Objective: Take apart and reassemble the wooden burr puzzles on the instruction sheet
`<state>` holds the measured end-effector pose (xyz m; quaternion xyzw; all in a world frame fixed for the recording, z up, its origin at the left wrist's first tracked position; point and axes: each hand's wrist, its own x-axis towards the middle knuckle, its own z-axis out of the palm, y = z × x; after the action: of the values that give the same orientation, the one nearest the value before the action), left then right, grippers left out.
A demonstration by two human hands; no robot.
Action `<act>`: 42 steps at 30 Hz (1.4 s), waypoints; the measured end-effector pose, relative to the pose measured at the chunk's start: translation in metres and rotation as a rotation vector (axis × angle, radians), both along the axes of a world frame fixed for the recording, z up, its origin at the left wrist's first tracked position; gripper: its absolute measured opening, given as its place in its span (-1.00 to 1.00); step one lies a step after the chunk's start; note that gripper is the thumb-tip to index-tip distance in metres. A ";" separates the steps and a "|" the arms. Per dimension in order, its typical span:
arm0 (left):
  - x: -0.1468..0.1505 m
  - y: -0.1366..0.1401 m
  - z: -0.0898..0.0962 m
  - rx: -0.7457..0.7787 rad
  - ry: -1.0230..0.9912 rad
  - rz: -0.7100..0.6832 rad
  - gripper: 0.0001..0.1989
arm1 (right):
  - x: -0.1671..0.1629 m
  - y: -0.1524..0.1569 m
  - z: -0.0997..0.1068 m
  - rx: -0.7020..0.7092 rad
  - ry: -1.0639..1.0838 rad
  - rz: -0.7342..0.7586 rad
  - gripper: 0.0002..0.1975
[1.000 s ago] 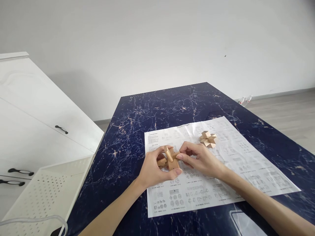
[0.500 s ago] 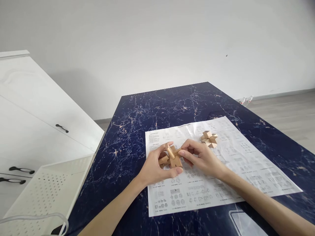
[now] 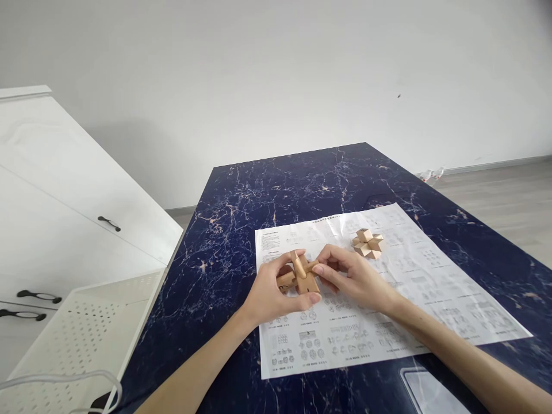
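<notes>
Two bare hands meet over the printed sheet [image 3: 310, 366], which is my landmark on the feed. Above the sheet's left half, the left hand [image 3: 265, 290] holds a crossed wooden cluster [image 3: 308, 284], its thumb on the near side and its fingers wrapped round the far side. The right hand [image 3: 357, 279], over the middle of the sheet, is drawn into a narrow pinch, thumb and fingertips on a thin bar that sticks out of the cluster. A rounded bar [image 3: 298, 265] crosses the top, and another piece, with a dark mark, points toward the left palm.

On the sheet, near its far edge and right of its middle, a second wooden piece [image 3: 368, 246], star-shaped, rests untouched. The blue table [image 3: 276, 190] extends beyond the sheet on every side I can see.

I take the step in hand to be working that thin bar at the joint; whether it is being turned, pushed in or drawn out, I cannot tell. To my mind the next move calls for a steady left hold and light right fingertips, the bar kept in line with its slot, since forcing it askew could jam the joint.
</notes>
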<state>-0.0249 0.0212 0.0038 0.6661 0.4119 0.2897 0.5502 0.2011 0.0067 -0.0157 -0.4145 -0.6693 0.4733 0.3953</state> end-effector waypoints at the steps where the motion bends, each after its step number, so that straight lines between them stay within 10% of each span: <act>1: 0.000 0.000 0.000 0.005 0.000 0.007 -0.19 | 0.000 0.000 0.001 0.021 -0.025 0.002 -0.68; 20: 0.002 -0.004 0.002 0.146 0.053 0.037 -0.24 | 0.006 0.000 0.011 0.234 -0.224 -0.007 -0.67; 42: -0.008 0.013 -0.001 0.266 -0.107 0.377 -0.45 | -0.001 -0.001 0.002 0.011 -0.144 -0.006 -0.65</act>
<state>-0.0327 0.0342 0.0029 0.6278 0.4575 0.4740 0.4146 0.2006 0.0058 -0.0142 -0.4473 -0.6973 0.4373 0.3498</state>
